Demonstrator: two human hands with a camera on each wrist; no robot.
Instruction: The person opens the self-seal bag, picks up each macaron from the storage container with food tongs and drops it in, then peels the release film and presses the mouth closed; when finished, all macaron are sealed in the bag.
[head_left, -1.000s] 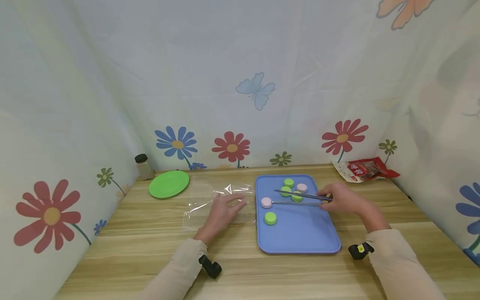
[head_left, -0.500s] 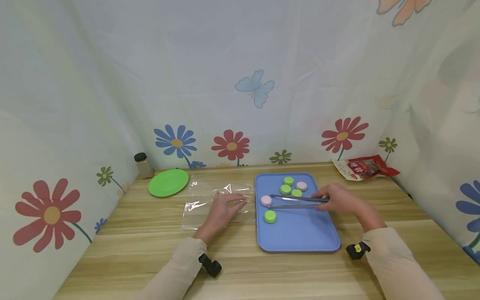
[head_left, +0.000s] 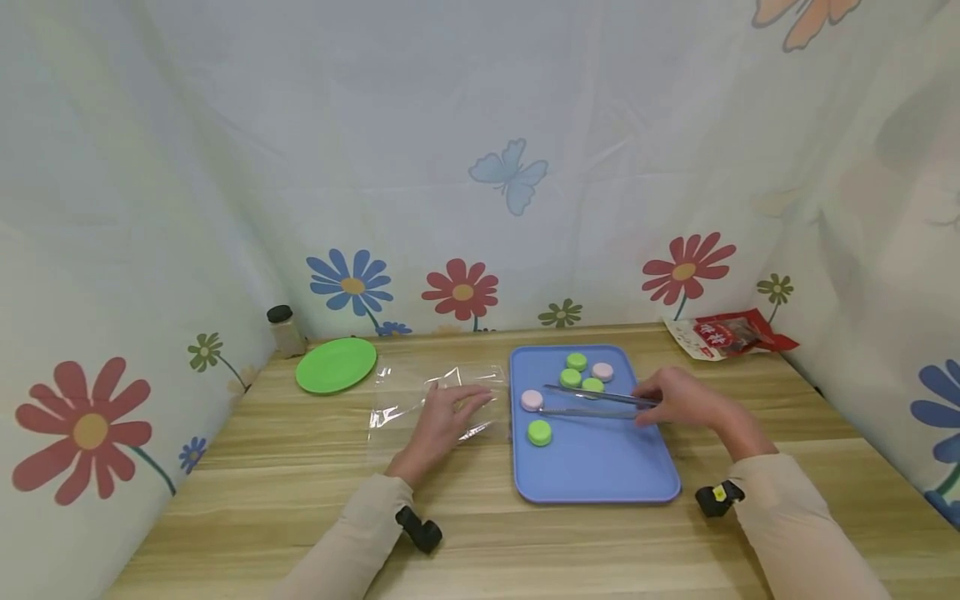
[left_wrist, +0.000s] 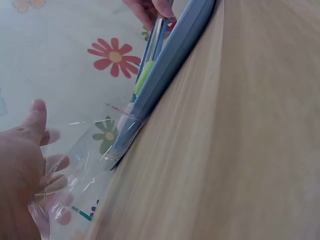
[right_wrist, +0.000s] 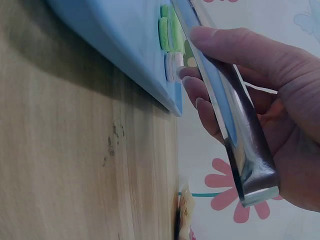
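In the head view, my right hand (head_left: 678,398) grips metal tongs (head_left: 600,395) over the blue tray (head_left: 600,483). The tongs' arms are spread, with their tips close to a pink macaron (head_left: 532,401) by the tray's left edge. A green macaron (head_left: 539,432) lies just nearer to me. Farther back sit several green macarons (head_left: 576,362) and another pink macaron (head_left: 602,372). My left hand (head_left: 442,421) is at a clear plastic bag (head_left: 393,408) left of the tray. In the left wrist view, its fingers show through the film, loosely spread, while the thumb stands up apart.
A green plate (head_left: 336,365) and a dark-lidded jar (head_left: 287,332) stand at the back left of the wooden table (head_left: 465,550). A red and white snack packet (head_left: 727,335) lies at the back right. A flowered curtain (head_left: 390,167) encloses the table.
The tongs have shifted slightly left towards the pink macaron. Their arms drew closer together, then spread a little again. The left hand has stayed nearly still at the bag.
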